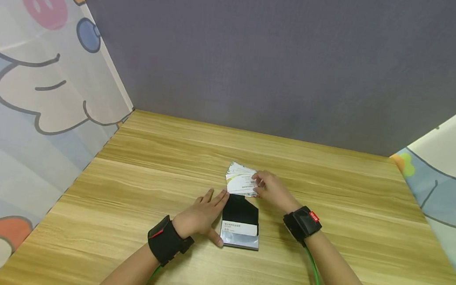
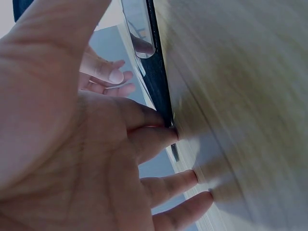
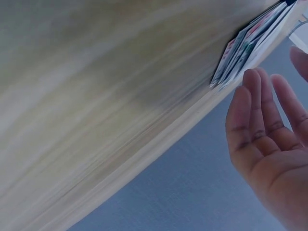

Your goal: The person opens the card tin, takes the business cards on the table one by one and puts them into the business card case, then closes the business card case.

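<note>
A black card case (image 1: 241,210) lies with its flap raised toward the far side, and a white card (image 1: 239,228) shows over its silvery front. My left hand (image 1: 203,216) is spread along the case's left side, its thumb by the near left corner. In the left wrist view, some fingertips (image 2: 191,177) press on the wood and others touch the case's edge. Beyond the flap sits a loosely fanned pile of business cards (image 1: 240,183). Over the pile's right end is my right hand (image 1: 274,190); in the right wrist view its fingers (image 3: 262,103) are loosely bent and grip nothing.
The wooden table (image 1: 163,155) runs back to a grey panel (image 1: 257,65). Cartoon-printed curtains (image 1: 37,80) hang on both sides. Black bands (image 1: 302,223) circle both wrists, and a green cable (image 1: 315,276) trails from the right one.
</note>
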{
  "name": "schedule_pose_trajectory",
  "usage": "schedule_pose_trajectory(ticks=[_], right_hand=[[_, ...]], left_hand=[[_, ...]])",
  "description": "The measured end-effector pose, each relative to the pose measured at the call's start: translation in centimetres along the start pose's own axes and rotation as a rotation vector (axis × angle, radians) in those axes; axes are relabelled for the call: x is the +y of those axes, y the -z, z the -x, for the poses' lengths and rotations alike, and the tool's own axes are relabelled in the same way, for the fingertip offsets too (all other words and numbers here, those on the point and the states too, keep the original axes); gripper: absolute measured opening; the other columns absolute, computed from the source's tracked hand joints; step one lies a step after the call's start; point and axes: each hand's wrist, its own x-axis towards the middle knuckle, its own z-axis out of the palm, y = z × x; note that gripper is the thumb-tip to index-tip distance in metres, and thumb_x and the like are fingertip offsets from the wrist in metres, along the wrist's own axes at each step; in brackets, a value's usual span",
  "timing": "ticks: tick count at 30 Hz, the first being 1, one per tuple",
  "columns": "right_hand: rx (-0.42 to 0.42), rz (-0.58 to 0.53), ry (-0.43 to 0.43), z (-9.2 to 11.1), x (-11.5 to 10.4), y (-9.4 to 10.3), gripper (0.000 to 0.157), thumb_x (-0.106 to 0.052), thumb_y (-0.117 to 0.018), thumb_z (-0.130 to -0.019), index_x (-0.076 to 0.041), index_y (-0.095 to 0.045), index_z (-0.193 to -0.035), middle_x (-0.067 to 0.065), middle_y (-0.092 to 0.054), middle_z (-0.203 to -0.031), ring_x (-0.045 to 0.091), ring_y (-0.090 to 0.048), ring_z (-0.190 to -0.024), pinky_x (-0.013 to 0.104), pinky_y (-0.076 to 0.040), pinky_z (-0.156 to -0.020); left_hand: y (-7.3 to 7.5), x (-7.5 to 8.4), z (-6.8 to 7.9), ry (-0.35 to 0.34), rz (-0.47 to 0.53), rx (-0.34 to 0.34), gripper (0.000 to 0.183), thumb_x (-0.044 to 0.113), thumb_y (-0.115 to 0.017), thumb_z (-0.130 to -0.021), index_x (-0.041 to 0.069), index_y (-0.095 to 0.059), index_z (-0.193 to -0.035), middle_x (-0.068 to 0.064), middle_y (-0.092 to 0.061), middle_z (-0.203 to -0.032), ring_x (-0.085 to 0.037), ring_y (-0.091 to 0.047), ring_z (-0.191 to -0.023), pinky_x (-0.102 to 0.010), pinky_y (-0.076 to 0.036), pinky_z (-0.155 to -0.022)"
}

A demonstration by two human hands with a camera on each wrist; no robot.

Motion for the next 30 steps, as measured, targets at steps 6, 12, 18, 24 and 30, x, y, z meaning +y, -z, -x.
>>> schedule_pose_trajectory(ticks=[6, 12, 18, 24, 30], right_hand=[[0.017, 0.028, -0.007, -0.5, 0.3, 0.0, 0.030, -0.002, -0.067, -0.079, 0.002, -0.060, -0.108, 0.012, -0.058, -0.095, 0.022, -0.054, -0.083, 0.033, -0.046, -0.072], [0.008, 0.069, -0.027, -0.9, 0.2, -0.1, 0.040, -0.005, -0.070, -0.077, 0.001, -0.057, -0.114, 0.017, -0.057, -0.114, 0.032, -0.051, -0.105, 0.043, -0.042, -0.090], [-0.011, 0.070, -0.044, -1.1, 0.0, -0.4, 0.050, -0.008, -0.072, -0.076, 0.000, -0.053, -0.121, 0.018, -0.051, -0.124, 0.036, -0.046, -0.115, 0.047, -0.039, -0.095], [-0.032, 0.059, -0.069, -1.2, -0.1, -0.7, 0.052, -0.008, -0.070, -0.077, -0.001, -0.051, -0.125, 0.017, -0.050, -0.129, 0.036, -0.045, -0.117, 0.047, -0.038, -0.097], [-0.034, 0.054, -0.073, -1.2, -0.1, -0.9, 0.051, -0.006, -0.069, -0.077, -0.002, -0.051, -0.125, 0.017, -0.049, -0.129, 0.037, -0.044, -0.118, 0.048, -0.037, -0.098]], left_hand=[[0.0, 0.0, -0.1, -0.001, -0.002, -0.004, 0.125, 0.055, -0.078, -0.054, 0.007, -0.010, -0.148, -0.008, -0.008, -0.155, -0.041, -0.005, -0.139, -0.057, -0.020, -0.107], [0.0, 0.0, 0.0, -0.005, -0.003, -0.003, 0.125, 0.055, -0.078, -0.054, 0.007, -0.010, -0.147, -0.009, -0.009, -0.154, -0.042, -0.006, -0.139, -0.057, -0.020, -0.107], [-0.1, 0.0, 0.1, -0.013, -0.013, 0.004, 0.124, 0.056, -0.077, -0.054, 0.006, -0.012, -0.147, -0.010, -0.011, -0.154, -0.042, -0.007, -0.138, -0.056, -0.021, -0.106], [-0.1, 0.0, 0.1, -0.014, -0.008, 0.014, 0.124, 0.055, -0.077, -0.054, 0.006, -0.012, -0.147, -0.010, -0.011, -0.154, -0.042, -0.008, -0.138, -0.056, -0.022, -0.106], [0.0, 0.1, 0.1, -0.010, -0.013, 0.005, 0.124, 0.055, -0.077, -0.054, 0.006, -0.011, -0.147, -0.010, -0.010, -0.154, -0.042, -0.007, -0.139, -0.057, -0.021, -0.106]])
